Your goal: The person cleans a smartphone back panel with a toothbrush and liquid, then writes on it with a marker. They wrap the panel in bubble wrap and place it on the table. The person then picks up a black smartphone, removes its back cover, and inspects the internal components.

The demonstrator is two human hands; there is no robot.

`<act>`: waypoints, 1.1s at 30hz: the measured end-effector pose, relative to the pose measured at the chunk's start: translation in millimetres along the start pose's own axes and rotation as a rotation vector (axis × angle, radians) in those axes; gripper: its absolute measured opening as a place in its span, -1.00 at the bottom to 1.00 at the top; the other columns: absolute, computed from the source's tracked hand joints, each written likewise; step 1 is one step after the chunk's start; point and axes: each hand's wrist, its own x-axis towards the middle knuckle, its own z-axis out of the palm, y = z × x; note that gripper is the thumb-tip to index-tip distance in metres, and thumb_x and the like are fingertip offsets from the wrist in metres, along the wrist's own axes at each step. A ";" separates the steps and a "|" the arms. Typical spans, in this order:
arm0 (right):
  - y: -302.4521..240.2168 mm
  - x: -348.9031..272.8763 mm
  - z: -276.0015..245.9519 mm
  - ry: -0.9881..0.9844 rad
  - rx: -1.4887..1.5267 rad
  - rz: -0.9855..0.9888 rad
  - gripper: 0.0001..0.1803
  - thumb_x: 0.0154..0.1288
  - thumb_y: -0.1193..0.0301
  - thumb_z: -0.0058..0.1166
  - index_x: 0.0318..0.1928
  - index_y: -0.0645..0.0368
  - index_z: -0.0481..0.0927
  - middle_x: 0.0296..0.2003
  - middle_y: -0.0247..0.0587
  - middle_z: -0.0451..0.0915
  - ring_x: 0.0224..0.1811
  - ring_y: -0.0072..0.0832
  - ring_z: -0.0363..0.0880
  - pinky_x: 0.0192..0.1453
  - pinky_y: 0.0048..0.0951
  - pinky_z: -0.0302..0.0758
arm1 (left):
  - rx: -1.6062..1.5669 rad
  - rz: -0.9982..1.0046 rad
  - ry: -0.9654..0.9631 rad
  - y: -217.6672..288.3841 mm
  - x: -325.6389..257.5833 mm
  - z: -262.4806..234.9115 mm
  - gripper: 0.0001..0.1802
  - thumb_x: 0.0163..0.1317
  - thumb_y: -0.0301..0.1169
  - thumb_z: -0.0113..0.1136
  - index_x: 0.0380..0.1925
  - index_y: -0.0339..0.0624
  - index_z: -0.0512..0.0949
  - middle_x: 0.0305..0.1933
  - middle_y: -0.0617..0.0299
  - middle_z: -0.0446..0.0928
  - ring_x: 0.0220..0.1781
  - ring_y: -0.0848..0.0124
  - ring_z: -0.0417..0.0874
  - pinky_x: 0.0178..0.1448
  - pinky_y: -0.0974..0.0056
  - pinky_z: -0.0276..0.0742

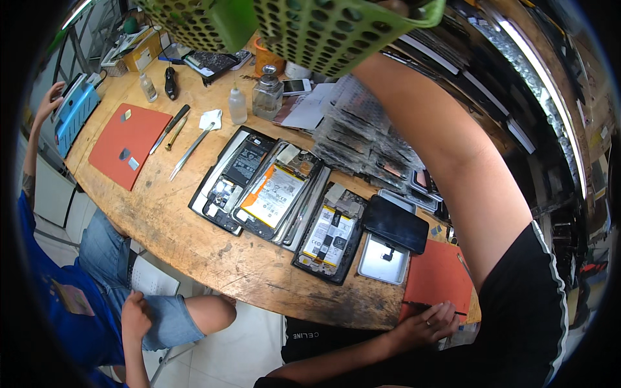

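My left hand (435, 321), with a ring on one finger, rests at the bench's front edge over a red mat (436, 275). Its bent fingers close on a thin black stick-like tool (460, 313). My right arm reaches up, and my right hand (393, 6) is mostly hidden by a green perforated plastic basket (336, 32); whether it grips the basket cannot be made out. Left of the mat, a dark phone (396, 224) lies partly over a white phone shell (381, 260). Opened phones with exposed batteries (328, 236) (273, 194) (244, 161) sit along the wooden bench (168, 207).
Stacked plastic-wrapped parts (365, 132) stand behind the phones. A glass jar (267, 97), a squeeze bottle (237, 107), tweezers (192, 150) and a second red mat (126, 145) lie further left. A person in blue (65, 304) sits left, one hand by a blue device (77, 116).
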 end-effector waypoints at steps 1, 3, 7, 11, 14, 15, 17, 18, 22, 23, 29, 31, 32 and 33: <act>3.9 -1.7 -2.3 0.028 -0.013 -0.013 -0.61 0.41 0.46 0.13 0.20 0.22 0.70 0.02 0.12 0.78 0.09 0.03 0.77 0.18 -0.04 0.65 | -0.018 -0.004 -0.018 0.2 0.7 -1.4 -0.66 0.50 -0.20 0.12 0.18 -0.01 0.54 0.27 0.15 0.59 0.46 0.24 0.51 0.71 0.06 0.18; 11.4 -5.7 -8.3 0.093 -0.044 -0.048 -0.61 0.42 0.45 0.13 0.21 0.22 0.69 0.03 0.11 0.78 0.09 0.03 0.77 0.17 -0.03 0.65 | -0.016 -0.016 -0.029 -0.5 2.5 -3.4 -0.65 0.51 -0.20 0.09 0.21 0.01 0.53 0.28 0.15 0.58 0.47 0.24 0.50 0.71 0.06 0.18; 18.5 -24.8 -26.8 0.321 -0.145 -0.174 -0.61 0.43 0.45 0.13 0.22 0.21 0.68 0.04 0.11 0.77 0.08 0.05 0.76 0.16 -0.02 0.65 | 0.065 -0.012 -0.049 -3.7 6.4 -7.1 -0.64 0.50 -0.22 0.07 0.23 0.05 0.55 0.29 0.15 0.58 0.47 0.24 0.51 0.69 0.07 0.21; 7.5 -66.8 -62.7 0.226 -0.213 -0.047 -0.58 0.36 0.45 0.22 0.22 0.16 0.70 0.15 0.18 0.72 0.27 -0.04 0.71 0.26 -0.04 0.62 | 0.057 -0.031 -0.036 -3.8 8.9 -13.8 -0.66 0.49 -0.24 0.08 0.20 0.09 0.59 0.31 0.17 0.57 0.44 0.27 0.54 0.67 0.07 0.24; -12.5 -118.7 -88.5 0.313 0.051 -0.052 -0.58 0.38 0.55 0.09 0.22 0.16 0.65 -0.02 0.20 0.76 0.12 0.10 0.73 0.19 -0.02 0.62 | 0.068 -0.024 -0.044 -4.3 10.8 -17.8 -0.67 0.49 -0.22 0.11 0.19 0.10 0.61 0.30 0.17 0.58 0.43 0.28 0.55 0.66 0.04 0.25; -19.1 -139.2 -97.1 0.366 -0.004 -0.126 -0.57 0.33 0.57 0.15 0.22 0.20 0.64 -0.04 0.18 0.76 0.06 0.05 0.76 0.16 -0.05 0.63 | 0.078 -0.021 -0.040 -4.8 11.6 -18.5 -0.67 0.48 -0.22 0.12 0.19 0.11 0.61 0.30 0.17 0.58 0.43 0.28 0.55 0.65 0.04 0.25; -25.9 -192.4 -106.6 0.439 0.087 -0.138 -0.52 0.28 0.59 0.21 0.23 0.23 0.62 -0.09 0.11 0.77 0.02 0.03 0.76 0.12 -0.05 0.63 | 0.029 -0.045 -0.070 -6.0 12.7 -19.0 -0.58 0.31 -0.24 0.28 0.19 0.19 0.64 0.31 0.21 0.59 0.40 0.25 0.58 0.64 -0.05 0.19; -26.0 -223.9 -106.6 0.468 0.135 -0.124 -0.50 0.25 0.60 0.24 0.23 0.25 0.61 -0.12 0.07 0.78 -0.01 0.03 0.76 0.10 -0.05 0.64 | 0.053 -0.041 -0.074 -6.3 13.1 -18.8 -0.57 0.30 -0.24 0.29 0.19 0.19 0.64 0.31 0.21 0.59 0.39 0.25 0.59 0.64 -0.05 0.18; -1.6 -384.2 -73.4 0.685 0.005 -0.252 -0.47 0.20 0.59 0.34 0.22 0.22 0.61 -0.28 -0.19 0.73 -0.07 -0.16 0.68 0.14 -0.14 0.58 | 0.088 -0.039 -0.084 -8.4 15.3 -17.7 -0.54 0.25 -0.28 0.31 0.19 0.22 0.63 0.29 0.20 0.58 0.36 0.20 0.60 0.63 -0.09 0.18; 9.2 -426.2 -61.8 0.590 0.050 -0.128 -0.57 0.22 0.56 0.35 0.13 0.23 0.65 -0.27 -0.21 0.72 -0.09 -0.24 0.68 0.12 -0.20 0.59 | 0.065 -0.050 -0.088 -8.6 15.8 -17.9 -0.51 0.21 -0.31 0.33 0.19 0.22 0.63 0.28 0.20 0.58 0.35 0.17 0.61 0.63 -0.11 0.17; 19.6 -657.7 43.0 0.526 1.043 0.449 -0.80 0.50 0.51 0.27 0.01 0.34 0.60 -0.23 -0.26 0.69 -0.19 -0.58 0.69 -0.04 -0.49 0.65 | 0.047 -0.136 -0.209 -2.6 21.5 -25.1 -0.46 0.11 -0.40 0.38 0.17 0.16 0.64 0.27 0.15 0.58 0.38 0.05 0.56 0.67 -0.18 0.03; 0.2 -709.8 72.2 0.610 1.262 0.614 -0.80 0.49 0.57 0.26 0.04 0.33 0.58 -0.22 -0.25 0.71 -0.19 -0.59 0.72 -0.06 -0.53 0.67 | 0.059 -0.143 -0.222 -1.1 24.1 -26.2 -0.51 0.15 -0.40 0.36 0.14 0.12 0.66 0.27 0.12 0.57 0.41 0.01 0.53 0.69 -0.18 -0.04; -11.6 -728.6 86.3 0.664 1.272 0.683 -0.80 0.47 0.59 0.27 0.03 0.30 0.59 -0.22 -0.26 0.71 -0.18 -0.60 0.73 -0.06 -0.56 0.67 | 0.061 -0.141 -0.225 0.1 24.9 -25.7 -0.56 0.18 -0.37 0.35 0.11 0.08 0.67 0.26 0.10 0.57 0.41 -0.01 0.51 0.70 -0.19 -0.09; -25.1 -742.0 97.6 0.697 1.282 0.841 -0.80 0.45 0.61 0.28 0.02 0.27 0.60 -0.22 -0.27 0.72 -0.18 -0.62 0.74 -0.07 -0.59 0.66 | 0.071 -0.148 -0.217 0.9 26.2 -25.4 -0.58 0.17 -0.33 0.35 0.09 0.13 0.70 0.25 0.13 0.58 0.41 0.03 0.51 0.70 -0.17 -0.12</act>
